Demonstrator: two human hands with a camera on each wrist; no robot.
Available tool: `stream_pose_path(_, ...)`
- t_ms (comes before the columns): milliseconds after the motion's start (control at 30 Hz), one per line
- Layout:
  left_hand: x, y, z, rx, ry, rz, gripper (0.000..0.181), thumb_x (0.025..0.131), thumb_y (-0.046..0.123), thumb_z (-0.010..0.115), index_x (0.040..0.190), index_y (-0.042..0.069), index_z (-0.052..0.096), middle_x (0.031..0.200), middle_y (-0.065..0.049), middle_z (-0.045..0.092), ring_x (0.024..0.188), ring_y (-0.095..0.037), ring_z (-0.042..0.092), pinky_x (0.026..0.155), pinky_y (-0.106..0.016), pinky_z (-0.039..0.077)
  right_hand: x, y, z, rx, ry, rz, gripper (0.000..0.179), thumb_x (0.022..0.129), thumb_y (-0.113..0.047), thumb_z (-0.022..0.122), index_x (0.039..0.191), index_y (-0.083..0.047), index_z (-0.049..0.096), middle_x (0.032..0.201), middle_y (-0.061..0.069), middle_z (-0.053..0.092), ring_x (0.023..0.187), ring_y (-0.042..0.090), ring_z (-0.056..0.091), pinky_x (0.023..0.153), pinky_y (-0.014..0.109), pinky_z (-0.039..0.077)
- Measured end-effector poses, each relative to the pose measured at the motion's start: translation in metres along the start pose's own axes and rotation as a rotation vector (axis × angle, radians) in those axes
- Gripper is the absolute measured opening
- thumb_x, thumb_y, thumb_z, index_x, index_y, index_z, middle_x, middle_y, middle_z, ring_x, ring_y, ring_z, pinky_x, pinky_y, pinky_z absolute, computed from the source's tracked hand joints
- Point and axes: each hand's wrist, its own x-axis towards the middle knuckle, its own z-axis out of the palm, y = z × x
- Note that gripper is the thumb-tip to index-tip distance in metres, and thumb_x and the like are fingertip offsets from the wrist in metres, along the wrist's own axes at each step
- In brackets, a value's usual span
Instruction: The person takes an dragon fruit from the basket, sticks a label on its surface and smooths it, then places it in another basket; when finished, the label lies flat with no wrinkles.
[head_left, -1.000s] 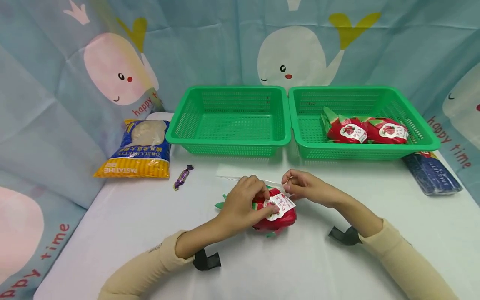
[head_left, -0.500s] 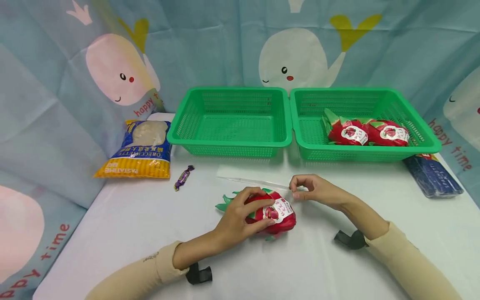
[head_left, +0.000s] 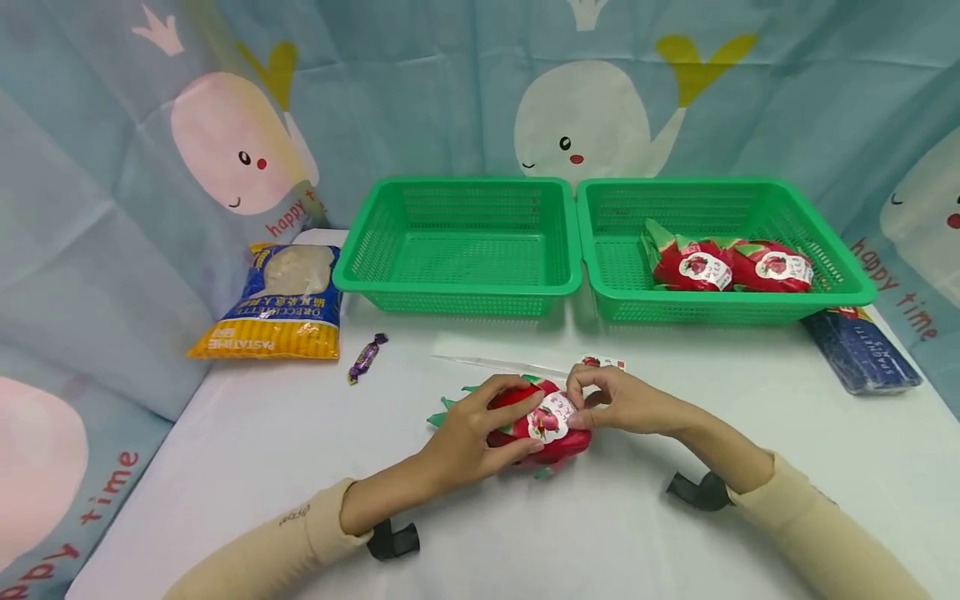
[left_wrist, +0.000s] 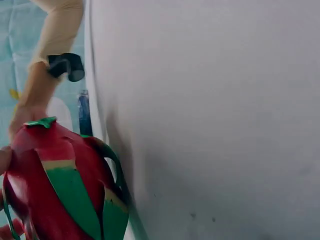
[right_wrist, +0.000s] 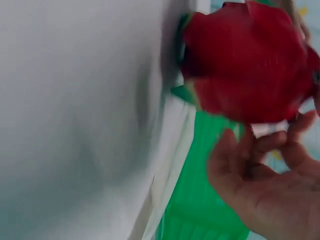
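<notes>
A red dragon fruit (head_left: 562, 451) with green scales lies on the white table, with a white printed label (head_left: 551, 414) on its top. My left hand (head_left: 480, 429) grips it from the left, thumb and fingers spread around it beside the label. My right hand (head_left: 626, 400) has its curled thumb and forefinger at the label's right end, pinching it. A second small label (head_left: 602, 362) shows just behind that hand. In the left wrist view the fruit (left_wrist: 55, 185) hides most of the left hand. The right wrist view has the fruit (right_wrist: 250, 65) above the curled right fingers (right_wrist: 270, 142).
A clear plastic sheet or bag (head_left: 480, 348) lies behind the fruit. Two green baskets stand at the back: the left (head_left: 457, 302) and the right (head_left: 735, 310), which holds two labelled dragon fruits (head_left: 772, 267). Orecchiette (head_left: 277, 312), a purple candy (head_left: 367, 358) and a spaghetti pack (head_left: 862, 354) lie around.
My right hand has come from the plastic's edge down and left to the label's right end. A small label now shows behind it. My left hand keeps its hold, fingers spread wider than at first.
</notes>
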Motion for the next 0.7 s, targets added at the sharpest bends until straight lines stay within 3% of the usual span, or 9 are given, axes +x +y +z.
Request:
stream_pose_path(133,0.004,-0.001,-0.003,-0.002,-0.028,-0.002,0.050,0.079,0.030,0.072,0.122,0.010,0.060,0.119,-0.006,0.053,0.107,-0.015,0.056,0.087,-0.023,0.051,-0.002,-0.002,-0.006,0.022,0.020,0.084,0.018,0.086,-0.014,0.062,0.087,-0.002,0.048,0.089,0.009,0.048,0.084,0.009,0.047,0.070,0.023,0.046)
stream_pose_path(267,0.010,-0.004,-0.010,0.040,-0.033,-0.025,0.046,0.077,0.033,0.072,0.117,0.012,0.064,0.115,-0.002,0.058,0.112,-0.017,0.055,0.088,-0.027,0.051,0.004,-0.015,-0.006,-0.009,0.125,-0.007,0.022,0.084,-0.010,0.065,0.093,-0.001,0.048,0.095,0.014,0.049,0.090,0.017,0.050,0.077,0.027,0.050)
stream_pose_path(367,0.018,-0.010,-0.021,0.031,0.013,-0.079,0.036,0.078,0.029,0.071,0.109,0.012,0.069,0.106,0.001,0.065,0.107,-0.015,0.059,0.081,-0.030,0.054,0.012,-0.029,0.002,-0.156,0.160,-0.059,0.031,0.082,-0.019,0.069,0.106,-0.009,0.052,0.108,0.006,0.053,0.103,0.021,0.053,0.087,0.037,0.050)
stream_pose_path(467,0.028,-0.026,-0.035,-0.149,0.061,-0.240,0.025,0.085,0.021,0.065,0.105,0.007,0.069,0.100,-0.004,0.070,0.096,-0.012,0.064,0.075,-0.028,0.055,0.019,-0.042,0.014,-0.350,0.112,-0.045,0.050,0.081,-0.037,0.069,0.123,-0.016,0.051,0.124,-0.003,0.052,0.117,0.019,0.050,0.096,0.044,0.045)
stream_pose_path(567,0.034,-0.050,-0.048,-0.461,0.106,-0.491,0.026,0.090,0.017,0.059,0.109,0.001,0.065,0.100,-0.011,0.070,0.093,-0.011,0.066,0.077,-0.028,0.055,0.025,-0.050,0.023,-0.503,0.042,-0.010,0.067,0.080,-0.049,0.066,0.134,-0.016,0.045,0.135,-0.004,0.047,0.125,0.017,0.045,0.100,0.044,0.041)
stream_pose_path(633,0.035,-0.068,-0.054,-0.643,0.131,-0.660,0.032,0.092,0.019,0.056,0.115,-0.002,0.061,0.101,-0.009,0.070,0.094,-0.009,0.066,0.083,-0.030,0.054,0.029,-0.054,0.026,-0.563,0.013,0.007,0.072,0.079,-0.051,0.065,0.137,-0.014,0.043,0.138,-0.002,0.046,0.127,0.018,0.043,0.102,0.043,0.039)
stream_pose_path(700,0.033,-0.085,-0.058,-0.796,0.151,-0.787,0.038,0.093,0.021,0.055,0.121,-0.005,0.055,0.100,-0.004,0.071,0.094,-0.008,0.066,0.084,-0.030,0.053,0.033,-0.056,0.029,-0.593,-0.001,0.015,0.073,0.079,-0.050,0.064,0.137,-0.012,0.042,0.138,0.000,0.046,0.128,0.019,0.043,0.104,0.043,0.038)
